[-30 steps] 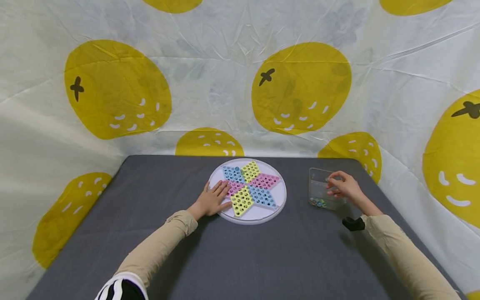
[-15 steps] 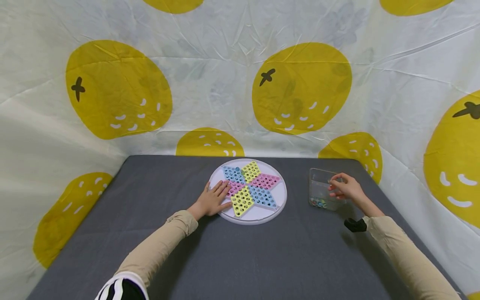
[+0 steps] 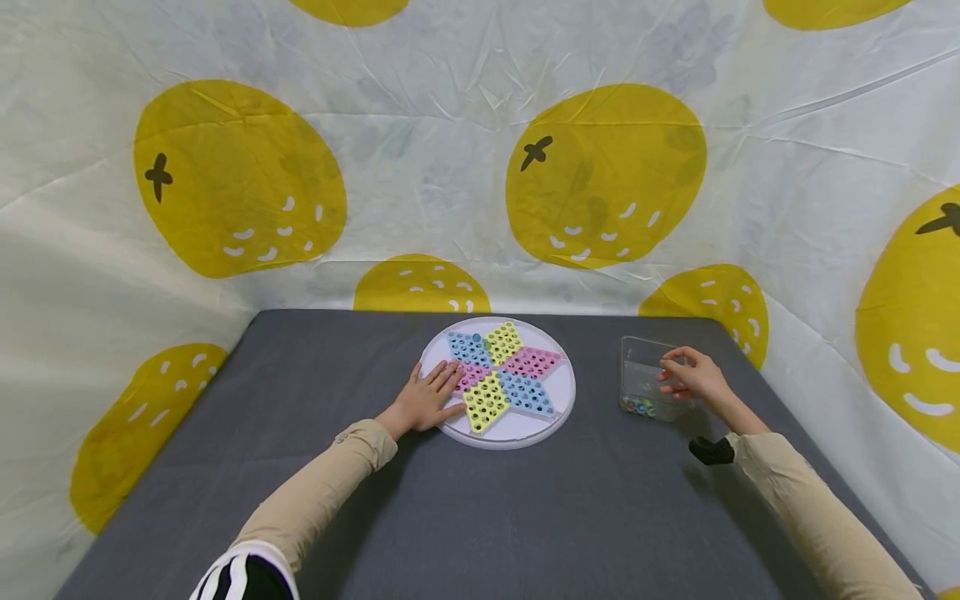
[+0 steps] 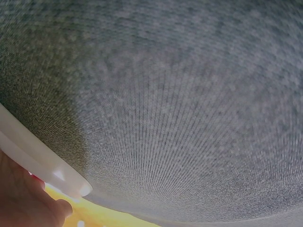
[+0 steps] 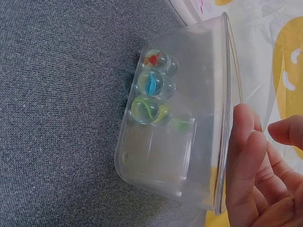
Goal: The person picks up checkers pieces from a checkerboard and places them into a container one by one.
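Observation:
In the head view my left hand (image 3: 422, 402) lies with spread fingers over the left rim of a round white Chinese checkers board (image 3: 543, 421), covering part of its pink section. The left wrist view shows the board's edge (image 4: 47, 163) beside part of that hand. My right hand (image 3: 697, 375) hovers at the right side of a clear plastic box (image 3: 637, 350), fingers loosely bent. In the right wrist view its fingers (image 5: 244, 123) are close to the box's rim, and no marble shows in their gap. Glass marbles (image 5: 151, 82) lie inside the box.
Board and box stand apart on a table with a dark grey cloth (image 3: 487, 517). Marbles sit in holes of the star's coloured sections, such as the blue one (image 3: 527, 395). A white curtain (image 3: 427, 167) with yellow fruit prints hangs behind and beside the table.
My right hand has shifted slightly to the right beside the box, and the light spot at its fingertips has faded from sight. My left hand stays on the board.

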Tool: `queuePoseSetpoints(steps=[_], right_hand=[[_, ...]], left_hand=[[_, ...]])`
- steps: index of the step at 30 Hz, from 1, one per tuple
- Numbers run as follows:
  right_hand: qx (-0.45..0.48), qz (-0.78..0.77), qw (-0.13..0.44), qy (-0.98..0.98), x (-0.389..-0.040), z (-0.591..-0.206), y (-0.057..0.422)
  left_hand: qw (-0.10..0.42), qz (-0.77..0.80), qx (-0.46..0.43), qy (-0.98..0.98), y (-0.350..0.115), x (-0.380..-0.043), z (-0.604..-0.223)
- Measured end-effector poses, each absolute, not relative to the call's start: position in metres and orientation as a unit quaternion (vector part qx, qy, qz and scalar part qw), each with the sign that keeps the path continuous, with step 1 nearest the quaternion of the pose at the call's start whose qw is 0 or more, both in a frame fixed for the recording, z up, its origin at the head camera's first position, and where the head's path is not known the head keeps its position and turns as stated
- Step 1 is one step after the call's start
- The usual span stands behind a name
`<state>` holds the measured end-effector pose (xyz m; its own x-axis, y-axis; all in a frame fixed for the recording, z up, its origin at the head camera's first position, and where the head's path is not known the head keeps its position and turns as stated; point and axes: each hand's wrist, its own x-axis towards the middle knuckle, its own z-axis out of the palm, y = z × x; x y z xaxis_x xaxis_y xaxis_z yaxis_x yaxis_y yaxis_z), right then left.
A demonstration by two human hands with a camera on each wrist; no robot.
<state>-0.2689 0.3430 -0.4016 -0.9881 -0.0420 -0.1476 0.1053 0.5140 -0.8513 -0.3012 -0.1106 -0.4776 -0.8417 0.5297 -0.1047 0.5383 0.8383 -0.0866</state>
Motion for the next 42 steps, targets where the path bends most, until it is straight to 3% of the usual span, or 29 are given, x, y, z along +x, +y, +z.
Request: queuePoseSetpoints(steps=[42], right_hand=[[-0.037, -0.487, 0.093, 0.868, -0.274, -0.394, 0.282]], left_hand=[[0.04, -0.048, 0.276, 0.959, -0.107, -0.293, -0.465]])
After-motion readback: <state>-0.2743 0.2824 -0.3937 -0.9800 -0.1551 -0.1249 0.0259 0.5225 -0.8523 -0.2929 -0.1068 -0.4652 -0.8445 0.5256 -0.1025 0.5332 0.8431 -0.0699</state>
